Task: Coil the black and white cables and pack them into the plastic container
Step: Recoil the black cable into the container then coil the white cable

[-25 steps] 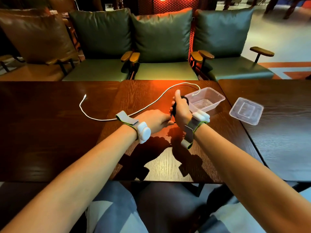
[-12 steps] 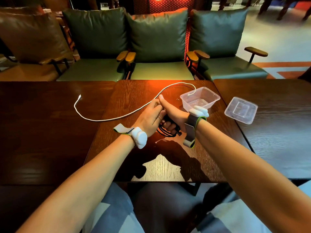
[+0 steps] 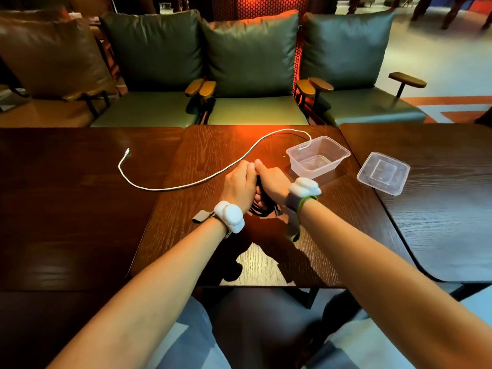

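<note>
Where both hands meet on the grained dark wood table (image 3: 202, 155), left hand (image 3: 239, 183) and right hand (image 3: 273, 182) with fingers curled round the looped black cable (image 3: 263, 210), thin white cable (image 3: 186, 184) snaking off left, clear rectangular plastic container (image 3: 334, 162) just right, lid (image 3: 383, 173) beyond it.

I see glossy, grained dark wood on the table (image 3: 173, 225); the container (image 3: 332, 166) at its far right corner and the lid (image 3: 383, 173) are clear, smooth plastic; the cushions (image 3: 253, 54) look leathery.
</note>
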`<state>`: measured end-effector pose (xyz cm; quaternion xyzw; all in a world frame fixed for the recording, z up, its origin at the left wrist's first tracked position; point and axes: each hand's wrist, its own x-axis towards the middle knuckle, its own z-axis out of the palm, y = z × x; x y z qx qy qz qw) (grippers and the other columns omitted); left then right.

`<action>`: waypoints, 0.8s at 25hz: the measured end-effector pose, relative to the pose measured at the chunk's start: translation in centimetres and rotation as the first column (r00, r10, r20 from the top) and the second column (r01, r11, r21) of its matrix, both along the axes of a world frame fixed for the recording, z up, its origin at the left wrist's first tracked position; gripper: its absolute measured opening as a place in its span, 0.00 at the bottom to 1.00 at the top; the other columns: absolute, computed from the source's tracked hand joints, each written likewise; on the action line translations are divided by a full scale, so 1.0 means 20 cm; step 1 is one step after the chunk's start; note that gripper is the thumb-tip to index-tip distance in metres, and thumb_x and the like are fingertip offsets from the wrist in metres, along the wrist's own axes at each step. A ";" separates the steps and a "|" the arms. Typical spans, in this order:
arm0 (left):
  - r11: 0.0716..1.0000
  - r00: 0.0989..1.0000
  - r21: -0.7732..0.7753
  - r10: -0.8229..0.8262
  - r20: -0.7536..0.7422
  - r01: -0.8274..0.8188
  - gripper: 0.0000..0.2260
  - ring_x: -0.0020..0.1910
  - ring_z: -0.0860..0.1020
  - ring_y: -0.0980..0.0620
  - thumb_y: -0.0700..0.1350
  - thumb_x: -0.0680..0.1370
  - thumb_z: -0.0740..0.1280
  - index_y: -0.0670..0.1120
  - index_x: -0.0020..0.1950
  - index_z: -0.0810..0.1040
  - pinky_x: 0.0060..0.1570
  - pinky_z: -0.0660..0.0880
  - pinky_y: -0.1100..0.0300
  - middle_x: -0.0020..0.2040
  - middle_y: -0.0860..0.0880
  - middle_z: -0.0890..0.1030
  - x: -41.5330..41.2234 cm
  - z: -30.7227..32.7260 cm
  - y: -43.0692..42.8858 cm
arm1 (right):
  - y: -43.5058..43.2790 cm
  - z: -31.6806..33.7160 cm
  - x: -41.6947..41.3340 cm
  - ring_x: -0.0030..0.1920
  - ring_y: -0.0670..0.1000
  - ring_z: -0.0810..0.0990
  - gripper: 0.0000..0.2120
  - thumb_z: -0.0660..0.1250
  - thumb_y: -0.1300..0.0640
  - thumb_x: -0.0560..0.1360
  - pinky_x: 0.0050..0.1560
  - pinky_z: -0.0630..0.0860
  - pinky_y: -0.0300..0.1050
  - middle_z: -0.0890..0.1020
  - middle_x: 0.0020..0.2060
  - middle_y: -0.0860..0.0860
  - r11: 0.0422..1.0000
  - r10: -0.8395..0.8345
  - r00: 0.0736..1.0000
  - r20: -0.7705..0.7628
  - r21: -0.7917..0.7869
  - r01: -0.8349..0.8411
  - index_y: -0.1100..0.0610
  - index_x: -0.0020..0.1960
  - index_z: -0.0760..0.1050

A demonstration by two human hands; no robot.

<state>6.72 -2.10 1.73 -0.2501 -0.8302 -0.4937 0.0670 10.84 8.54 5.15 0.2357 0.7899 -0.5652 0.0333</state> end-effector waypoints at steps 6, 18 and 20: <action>0.982 0.939 -0.021 0.185 0.290 -0.187 0.17 0.41 0.69 0.42 0.52 0.85 0.55 0.42 0.44 0.72 0.41 0.61 0.55 0.46 0.39 0.80 0.04 0.06 0.11 | 0.01 -0.10 -0.05 0.47 0.64 0.79 0.23 0.44 0.43 0.81 0.44 0.66 0.52 0.81 0.42 0.58 0.933 -0.046 0.989 -0.141 0.349 0.093 0.49 0.34 0.67; 0.882 0.439 0.446 -0.344 0.830 -0.151 0.13 0.22 0.74 0.56 0.48 0.84 0.60 0.49 0.40 0.72 0.24 0.71 0.67 0.27 0.52 0.74 -0.03 0.18 0.14 | 0.15 -0.03 -0.04 0.23 0.47 0.68 0.21 0.59 0.48 0.80 0.26 0.65 0.40 0.70 0.21 0.47 0.982 -0.150 0.915 -0.376 0.048 0.181 0.53 0.29 0.67; 0.905 0.558 0.425 -0.340 0.757 -0.024 0.12 0.27 0.77 0.56 0.49 0.84 0.62 0.50 0.41 0.73 0.25 0.72 0.67 0.32 0.52 0.76 -0.01 0.14 0.12 | 0.17 -0.04 -0.02 0.24 0.50 0.68 0.20 0.59 0.48 0.79 0.24 0.65 0.40 0.70 0.23 0.51 0.985 -0.164 0.928 -0.336 -0.002 0.173 0.55 0.31 0.69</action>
